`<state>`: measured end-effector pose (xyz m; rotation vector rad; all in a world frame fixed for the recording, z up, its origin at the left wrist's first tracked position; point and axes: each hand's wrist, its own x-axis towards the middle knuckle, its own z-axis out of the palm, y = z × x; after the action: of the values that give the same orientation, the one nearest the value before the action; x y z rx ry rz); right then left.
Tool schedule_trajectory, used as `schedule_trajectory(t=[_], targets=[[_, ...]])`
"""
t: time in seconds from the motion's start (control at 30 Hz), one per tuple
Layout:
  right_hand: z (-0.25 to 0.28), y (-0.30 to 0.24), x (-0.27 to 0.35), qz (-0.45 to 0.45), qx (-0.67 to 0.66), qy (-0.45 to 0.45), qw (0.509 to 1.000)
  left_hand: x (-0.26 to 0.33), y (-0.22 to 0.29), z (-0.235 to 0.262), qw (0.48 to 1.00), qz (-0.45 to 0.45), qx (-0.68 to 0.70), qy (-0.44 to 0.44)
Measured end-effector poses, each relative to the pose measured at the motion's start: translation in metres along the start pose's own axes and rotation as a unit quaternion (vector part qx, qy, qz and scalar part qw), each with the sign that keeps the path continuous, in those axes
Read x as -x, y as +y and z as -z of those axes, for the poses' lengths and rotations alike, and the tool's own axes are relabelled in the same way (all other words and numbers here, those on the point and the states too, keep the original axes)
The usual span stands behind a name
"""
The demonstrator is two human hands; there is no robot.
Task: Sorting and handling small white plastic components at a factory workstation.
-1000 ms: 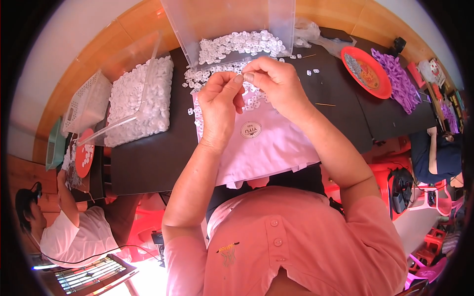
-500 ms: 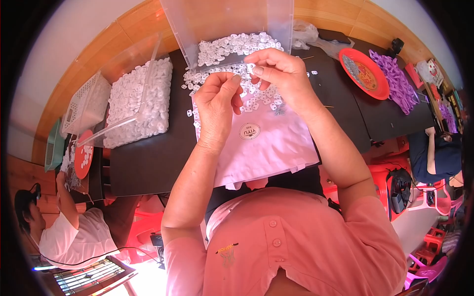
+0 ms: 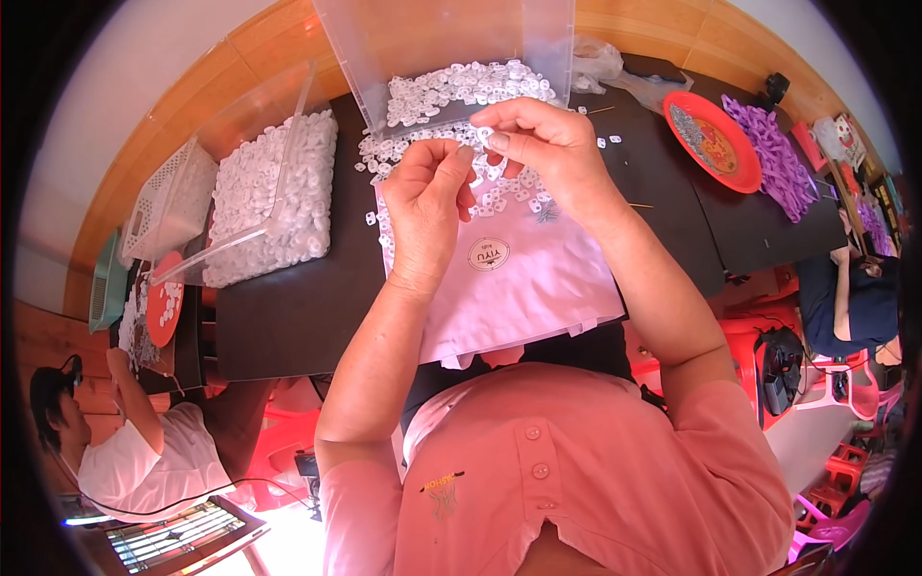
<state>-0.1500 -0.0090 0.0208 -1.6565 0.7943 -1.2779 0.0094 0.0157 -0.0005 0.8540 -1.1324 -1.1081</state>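
Black table: it carries everything, and its near edge lies under a pale pink sheet that overhangs toward the person, so a tug from a forearm could drag the sheet and all upon it off.
Clear bin: it stands tilted at the far side with white plastic pieces spilling from its mouth; a knock would likely send more sliding out.
Tray of white pieces: it sits well to the left, heaped; a clear lid leans on it and could slip.
Loose white pieces: they lie scattered on the sheet under the hands; a wrist brushing them may flick some to the floor.
Left hand: raised above the sheet, fingers curled, thumb and forefinger pinched together; what it holds I cannot tell.
Right hand: fingertips closed on a small white piece, just beside the left thumb; a loose pinch could drop it among the others.
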Motion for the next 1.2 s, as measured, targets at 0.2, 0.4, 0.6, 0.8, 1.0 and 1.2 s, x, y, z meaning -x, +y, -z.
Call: schedule_trajectory(t=[0.2,0.4,0.6,0.8,1.0,1.2], targets=[[-0.0015,0.0005,0.0005,0.004,-0.005,0.003,1.000,0.0005,0.0006,-0.0002,1.000,-0.006,-0.009,0.003],[-0.0052,0.0013,0.0028,-0.008,-0.018,-0.005,1.000,0.0036,-0.0007,-0.0023,1.000,-0.018,-0.012,-0.005],[-0.0009,0.0026,0.0008,-0.004,-0.043,-0.002,0.999,0.0043,0.0017,-0.0035,1.000,-0.017,0.005,-0.023],[0.0010,0.0012,0.0002,-0.018,-0.068,0.014,0.997,0.0039,0.0020,-0.0030,0.999,-0.015,0.010,-0.033],[-0.0013,-0.0005,0.0017,-0.028,-0.064,0.000,0.998,0.0051,0.0010,-0.0017,0.999,-0.030,-0.015,-0.030],[-0.0067,0.0003,0.0034,-0.045,-0.112,0.024,0.992,0.0068,0.0026,-0.0052,0.999,-0.028,-0.005,-0.016]])
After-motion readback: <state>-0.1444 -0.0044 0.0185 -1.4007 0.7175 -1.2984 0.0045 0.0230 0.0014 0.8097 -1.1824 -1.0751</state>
